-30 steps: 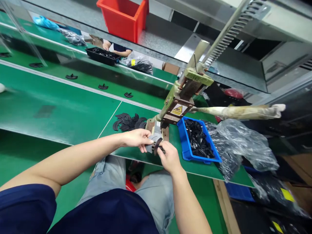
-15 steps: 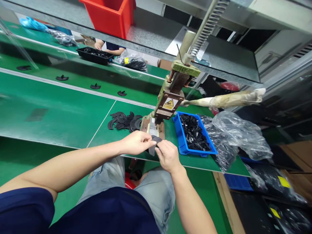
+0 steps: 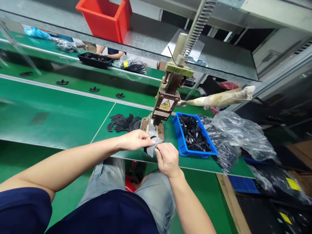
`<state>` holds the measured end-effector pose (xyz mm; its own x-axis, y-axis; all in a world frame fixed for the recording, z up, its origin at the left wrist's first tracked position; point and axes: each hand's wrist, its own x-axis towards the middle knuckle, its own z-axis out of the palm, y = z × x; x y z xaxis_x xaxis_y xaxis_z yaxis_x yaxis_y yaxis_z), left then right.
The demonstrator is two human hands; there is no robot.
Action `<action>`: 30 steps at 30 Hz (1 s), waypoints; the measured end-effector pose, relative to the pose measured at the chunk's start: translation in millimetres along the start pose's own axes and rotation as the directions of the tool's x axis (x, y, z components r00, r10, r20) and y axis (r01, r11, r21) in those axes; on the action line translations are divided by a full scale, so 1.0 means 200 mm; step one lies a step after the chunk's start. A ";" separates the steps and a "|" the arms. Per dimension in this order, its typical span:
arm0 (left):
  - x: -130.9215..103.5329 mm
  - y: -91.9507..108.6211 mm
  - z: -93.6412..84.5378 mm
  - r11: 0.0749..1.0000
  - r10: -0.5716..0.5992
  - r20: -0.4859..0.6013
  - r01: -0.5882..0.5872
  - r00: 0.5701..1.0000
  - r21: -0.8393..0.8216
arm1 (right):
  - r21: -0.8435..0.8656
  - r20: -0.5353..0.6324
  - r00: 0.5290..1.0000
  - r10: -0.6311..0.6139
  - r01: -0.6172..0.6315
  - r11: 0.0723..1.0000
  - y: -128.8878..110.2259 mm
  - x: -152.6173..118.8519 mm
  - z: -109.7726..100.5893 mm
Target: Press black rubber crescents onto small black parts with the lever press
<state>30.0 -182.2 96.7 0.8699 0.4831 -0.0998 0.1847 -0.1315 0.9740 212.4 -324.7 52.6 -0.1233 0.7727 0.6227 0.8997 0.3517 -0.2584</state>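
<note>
Between my two hands is a curved black plastic piece [image 3: 151,150], its face catching a grey shine. My left hand [image 3: 138,139] pinches it from the left, thumb on its upper face. On the other side my right hand [image 3: 167,157] grips its right end between thumb and fingers. Both hands are just in front of the base of a hand press [image 3: 165,104], whose ram stands above the metal fixture [image 3: 152,129]. Left of the press lies a pile of similar curved black pieces [image 3: 122,123]. A blue bin [image 3: 179,138] of thin black parts stands right of my right hand.
The press's wrapped lever [image 3: 224,98] sticks out to the right. Clear plastic bags [image 3: 241,133] lie beyond the blue bin. A red bin [image 3: 107,24] sits on the overhead shelf. Several black pieces [image 3: 94,89] are spaced along the strip behind. Across the bench, another person's arms [image 3: 114,55] show.
The curved piece has turned in my fingers, so more of its grey-shining face shows. My hands stay close together in front of the press. The camera view has shifted slightly.
</note>
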 end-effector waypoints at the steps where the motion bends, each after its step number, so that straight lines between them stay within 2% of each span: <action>1: 0.00 0.00 -0.01 1.000 0.021 -0.033 -0.022 0.999 -0.023 | 0.013 -0.011 1.000 -0.010 0.010 1.000 0.01 0.00 0.00; 3: -0.01 -0.01 -0.01 0.991 0.023 -0.051 -0.029 0.998 -0.129 | 0.036 -0.034 0.999 -0.034 0.036 0.999 0.02 0.00 0.00; 6: -0.01 -0.04 0.00 0.954 -0.032 0.120 0.066 0.992 -0.294 | 0.061 -0.041 0.997 -0.066 0.068 0.996 0.04 0.01 0.00; 8: 0.00 -0.09 -0.02 0.954 -0.038 0.154 0.082 0.987 -0.287 | 0.074 -0.025 1.000 -0.012 0.014 0.997 0.07 -0.02 0.01; 10: 0.03 -0.15 -0.10 0.982 -0.036 0.029 0.041 0.999 -0.185 | 0.071 -0.024 0.994 0.108 -0.106 0.992 0.13 -0.07 0.03; 12: 0.09 -0.21 -0.22 0.999 -0.043 -0.166 0.046 0.985 0.011 | 0.037 -0.058 0.971 0.233 -0.231 0.972 0.21 -0.16 0.06; 14: 0.19 -0.27 -0.38 0.950 -0.020 -0.327 0.120 0.945 0.288 | -0.026 -0.113 0.940 0.321 -0.326 0.945 0.31 -0.27 0.10; 16: 0.34 -0.29 -0.54 0.798 0.050 -0.407 0.209 0.912 0.565 | -0.090 -0.162 0.916 0.368 -0.385 0.919 0.39 -0.36 0.14; 18: 0.52 -0.28 -0.68 0.627 0.100 -0.426 0.275 0.899 0.729 | -0.137 -0.177 0.905 0.386 -0.411 0.901 0.44 -0.42 0.18; 20: 0.72 -0.24 -0.77 0.541 0.117 -0.437 0.312 0.892 0.781 | -0.167 -0.172 0.904 0.391 -0.418 0.893 0.45 -0.45 0.20; 22: 0.90 -0.20 -0.82 0.527 0.133 -0.446 0.319 0.885 0.788 | -0.186 -0.172 0.905 0.390 -0.419 0.889 0.45 -0.45 0.21; 24: 1.01 -0.18 -0.85 0.527 0.142 -0.449 0.317 0.882 0.789 | -0.191 -0.178 0.906 0.384 -0.415 0.890 0.44 -0.45 0.20; 27: 1.02 -0.22 -0.85 0.523 0.134 -0.456 0.328 0.880 0.787 | -0.181 -0.183 0.909 0.375 -0.406 0.896 0.44 -0.44 0.18; 30: 0.85 -0.32 -0.84 0.528 0.115 -0.460 0.338 0.880 0.779 | -0.154 -0.190 0.909 0.372 -0.402 0.903 0.43 -0.42 0.18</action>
<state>89.4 53.4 51.6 0.5764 0.8086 0.1179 0.7481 -0.5802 0.3222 285.3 -341.1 -48.4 0.3022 0.7328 0.6096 0.9262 -0.0745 -0.3696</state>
